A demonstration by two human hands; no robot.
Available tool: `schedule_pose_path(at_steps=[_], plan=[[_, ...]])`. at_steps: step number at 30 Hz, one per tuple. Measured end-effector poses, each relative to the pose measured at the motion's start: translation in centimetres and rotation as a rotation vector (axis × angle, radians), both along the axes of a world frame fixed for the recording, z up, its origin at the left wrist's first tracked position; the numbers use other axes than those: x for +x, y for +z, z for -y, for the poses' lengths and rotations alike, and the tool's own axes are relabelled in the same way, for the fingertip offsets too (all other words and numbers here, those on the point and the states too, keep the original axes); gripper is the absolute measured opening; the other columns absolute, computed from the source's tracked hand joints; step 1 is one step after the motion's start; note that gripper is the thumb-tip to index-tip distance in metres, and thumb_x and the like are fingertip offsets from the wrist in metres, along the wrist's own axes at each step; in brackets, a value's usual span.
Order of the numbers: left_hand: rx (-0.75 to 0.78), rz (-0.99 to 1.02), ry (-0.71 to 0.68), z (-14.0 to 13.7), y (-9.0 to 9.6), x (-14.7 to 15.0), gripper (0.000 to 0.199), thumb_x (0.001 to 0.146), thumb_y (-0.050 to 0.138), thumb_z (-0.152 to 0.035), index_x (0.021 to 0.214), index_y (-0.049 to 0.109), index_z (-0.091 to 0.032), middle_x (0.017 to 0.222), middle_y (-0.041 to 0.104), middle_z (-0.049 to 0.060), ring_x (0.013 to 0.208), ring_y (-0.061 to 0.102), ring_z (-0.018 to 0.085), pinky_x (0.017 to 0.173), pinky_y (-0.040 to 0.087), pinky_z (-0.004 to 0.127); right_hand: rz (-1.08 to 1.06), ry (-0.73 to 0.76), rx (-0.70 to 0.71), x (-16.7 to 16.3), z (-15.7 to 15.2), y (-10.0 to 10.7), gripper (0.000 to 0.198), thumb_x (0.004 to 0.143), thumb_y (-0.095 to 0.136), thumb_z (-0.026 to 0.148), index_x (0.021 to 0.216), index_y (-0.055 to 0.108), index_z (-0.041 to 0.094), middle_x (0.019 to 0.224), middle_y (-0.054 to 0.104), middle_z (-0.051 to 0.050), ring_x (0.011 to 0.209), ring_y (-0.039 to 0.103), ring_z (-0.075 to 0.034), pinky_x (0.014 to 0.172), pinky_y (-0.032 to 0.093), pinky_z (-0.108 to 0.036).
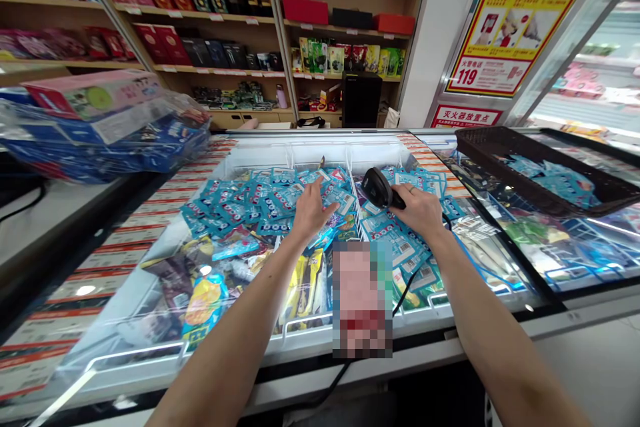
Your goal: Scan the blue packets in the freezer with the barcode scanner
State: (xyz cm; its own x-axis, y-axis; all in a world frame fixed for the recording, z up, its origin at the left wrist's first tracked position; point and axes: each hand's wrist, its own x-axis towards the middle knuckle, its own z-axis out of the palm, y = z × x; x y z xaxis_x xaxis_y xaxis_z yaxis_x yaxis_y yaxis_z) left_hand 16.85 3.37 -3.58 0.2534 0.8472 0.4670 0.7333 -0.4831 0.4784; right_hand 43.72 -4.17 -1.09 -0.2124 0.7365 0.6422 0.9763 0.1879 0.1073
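Filling the back wall, wooden shelving (280, 27) carries boxes, bottles and pouches. Before it stands a chest freezer (250, 155), its sides edged with rows of price labels (163, 200). Plastic-wrapped boxes (115, 127) lie piled at the left; at the right, a dark brown basket (500, 173) contains blue packets. Inside the freezer, similar blue packets (240, 203) form a heap on both sides of a white wire divider (356, 207), with yellow-wrapped goods (314, 280) nearer the front edge. Two bare forearms extend from that edge. The left hand (313, 210) hangs over the packets left of the divider, its grip apart and its fingers spread; from where I stand, I cannot tell whether a fingertip touches them. The right hand (420, 210) has its grip clamped on a black handheld scanner (376, 188), which is above the packets right of the divider, its head toward the divider. A thin black cord (401, 301) crosses the freezer's near edge.
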Motion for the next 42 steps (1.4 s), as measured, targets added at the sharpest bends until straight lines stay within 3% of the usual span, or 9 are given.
schedule_pose_path(at_steps=[2, 5, 9, 12, 19, 24, 32, 42], plan=[[-0.027, 0.093, -0.007, -0.2, 0.0, -0.2, 0.073, 0.075, 0.064, -0.037, 0.137, 0.031, -0.017, 0.131, 0.044, 0.017, 0.123, 0.043, 0.031, 0.099, 0.038, 0.045, 0.007, 0.003, 0.002, 0.0, 0.0, -0.1, 0.036, 0.084, 0.053, 0.041, 0.114, 0.059, 0.022, 0.097, 0.068, -0.005, 0.076, 0.061, -0.018, 0.060, 0.033, -0.028], [-0.051, 0.207, -0.016, -0.4, 0.1, -0.7, 0.061, 0.076, 0.062, -0.037, 0.129, 0.039, -0.017, 0.127, 0.048, 0.014, 0.122, 0.044, 0.028, 0.101, 0.036, 0.043, 0.024, 0.035, 0.006, 0.1, -0.1, -0.1, 0.037, 0.084, 0.053, 0.041, 0.114, 0.060, 0.021, 0.096, 0.068, -0.006, 0.075, 0.060, -0.018, 0.060, 0.033, -0.028], [-0.087, 0.358, -0.035, -0.4, 0.1, -1.0, 0.030, 0.081, 0.056, -0.040, 0.103, 0.051, -0.020, 0.099, 0.060, 0.004, 0.093, 0.056, 0.020, 0.086, 0.044, 0.036, 0.046, 0.103, 0.024, -0.1, 0.0, -0.1, 0.035, 0.086, 0.051, 0.038, 0.116, 0.059, 0.021, 0.094, 0.068, -0.004, 0.075, 0.060, -0.017, 0.062, 0.034, -0.027], [-0.104, 0.413, -0.078, -0.4, 0.1, -1.0, 0.024, 0.080, 0.056, -0.040, 0.094, 0.050, -0.020, 0.088, 0.059, 0.001, 0.081, 0.056, 0.016, 0.077, 0.045, 0.031, 0.056, 0.136, 0.032, -0.3, 0.2, 0.0, 0.035, 0.088, 0.049, 0.037, 0.117, 0.058, 0.021, 0.093, 0.067, -0.004, 0.075, 0.060, -0.017, 0.063, 0.034, -0.028], [-0.121, 0.401, -0.023, -0.5, 0.0, -0.8, 0.023, 0.080, 0.057, -0.037, 0.093, 0.048, -0.021, 0.086, 0.059, 0.001, 0.078, 0.056, 0.016, 0.073, 0.042, 0.030, 0.071, 0.203, 0.000, -0.8, 0.4, 0.5, 0.033, 0.090, 0.048, 0.039, 0.114, 0.058, 0.020, 0.094, 0.067, -0.004, 0.076, 0.060, -0.016, 0.065, 0.034, -0.027], [-0.070, 0.260, 0.072, -0.4, 0.3, -0.8, 0.020, 0.081, 0.057, -0.037, 0.083, 0.046, -0.020, 0.076, 0.053, 0.000, 0.071, 0.050, 0.016, 0.066, 0.037, 0.029, 0.092, 0.248, -0.025, -1.3, 0.6, 0.7, 0.029, 0.089, 0.050, 0.038, 0.110, 0.059, 0.020, 0.096, 0.067, -0.002, 0.078, 0.061, -0.016, 0.068, 0.036, -0.027], [-0.042, 0.218, 0.064, -0.3, 0.5, -0.9, 0.023, 0.083, 0.056, -0.038, 0.076, 0.042, -0.021, 0.073, 0.047, -0.001, 0.067, 0.046, 0.014, 0.062, 0.034, 0.028, 0.100, 0.246, -0.043, -1.3, 0.6, 0.6, 0.031, 0.088, 0.052, 0.041, 0.111, 0.058, 0.020, 0.096, 0.067, -0.002, 0.078, 0.061, -0.016, 0.066, 0.036, -0.028], [-0.041, 0.232, 0.049, -0.2, 0.4, -0.9, 0.019, 0.084, 0.055, -0.037, 0.081, 0.045, -0.021, 0.079, 0.053, 0.002, 0.077, 0.053, 0.018, 0.068, 0.040, 0.030, 0.095, 0.261, -0.065, -1.3, 0.5, 0.6, 0.030, 0.086, 0.056, 0.038, 0.110, 0.058, 0.019, 0.098, 0.068, -0.004, 0.079, 0.063, -0.017, 0.065, 0.037, -0.028]])
